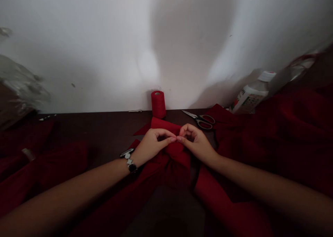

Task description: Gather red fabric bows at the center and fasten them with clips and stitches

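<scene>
Red fabric (179,160) lies gathered in folds on the dark table, with both of my hands over its upper part. My left hand (156,141), with a watch and bracelet at the wrist, pinches the fabric between thumb and fingers. Right against it, my right hand (194,140) closes thumb and forefinger at the same spot; the two thumb tips meet. Any needle or thread between them is too small to make out. Just beyond my hands stands a spool of red thread (158,105) with several pins or needles stuck in its top.
Scissors (200,119) with dark handles lie beyond my right hand. A white-capped plastic bottle (249,94) leans by the wall (104,56) at the right. More red cloth (273,143) is heaped there and at the left. A small metal clip (135,110) lies at the wall's foot.
</scene>
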Available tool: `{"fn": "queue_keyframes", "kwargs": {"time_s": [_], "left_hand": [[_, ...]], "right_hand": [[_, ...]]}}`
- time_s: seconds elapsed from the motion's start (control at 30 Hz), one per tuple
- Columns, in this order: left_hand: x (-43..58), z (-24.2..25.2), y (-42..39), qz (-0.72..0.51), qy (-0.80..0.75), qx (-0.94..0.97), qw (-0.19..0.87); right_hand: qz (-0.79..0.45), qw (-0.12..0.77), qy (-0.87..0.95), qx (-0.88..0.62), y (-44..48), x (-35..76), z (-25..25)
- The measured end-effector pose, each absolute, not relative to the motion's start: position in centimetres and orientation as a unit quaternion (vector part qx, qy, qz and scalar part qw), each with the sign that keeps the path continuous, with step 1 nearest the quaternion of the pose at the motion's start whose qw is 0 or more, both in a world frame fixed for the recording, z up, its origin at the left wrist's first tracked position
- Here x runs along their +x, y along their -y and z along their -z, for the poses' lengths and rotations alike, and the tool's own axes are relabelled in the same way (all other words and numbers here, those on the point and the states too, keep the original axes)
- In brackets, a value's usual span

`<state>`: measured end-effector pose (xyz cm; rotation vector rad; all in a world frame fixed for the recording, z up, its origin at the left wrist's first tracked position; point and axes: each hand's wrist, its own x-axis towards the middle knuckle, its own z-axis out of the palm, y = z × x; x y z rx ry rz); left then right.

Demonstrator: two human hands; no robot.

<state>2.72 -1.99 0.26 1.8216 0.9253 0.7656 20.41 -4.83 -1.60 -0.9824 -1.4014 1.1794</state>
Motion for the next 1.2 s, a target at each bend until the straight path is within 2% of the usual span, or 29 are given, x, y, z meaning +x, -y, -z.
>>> {"fn": "queue_keyframes", "kwargs": {"time_s": [0.33, 0.5, 0.83, 1.2], "left_hand": [[2.4, -0.9, 1.8, -0.296, -0.35, 0.729, 0.508], [2.4, -1.4, 1.7, -0.287, -0.326, 0.766, 0.475], [2.2, -1.8, 2.0, -0.292, -0.32, 0.809, 0.398], [2.4, -1.8, 1.8, -0.255, -0.361, 0.774, 0.454]], "right_hand": [[-0.639, 0.446, 0.516, -0.357, 4.4, 21.1, 0.8], [-0.675, 0.397, 0.51, -0.357, 4.3, 21.3, 0.1], [-0.667, 0.396, 0.519, -0.36, 4.4, 21.1, 0.2], [-0.54, 0.435, 0.618, -0.37, 4.4, 21.1, 0.5]]}}
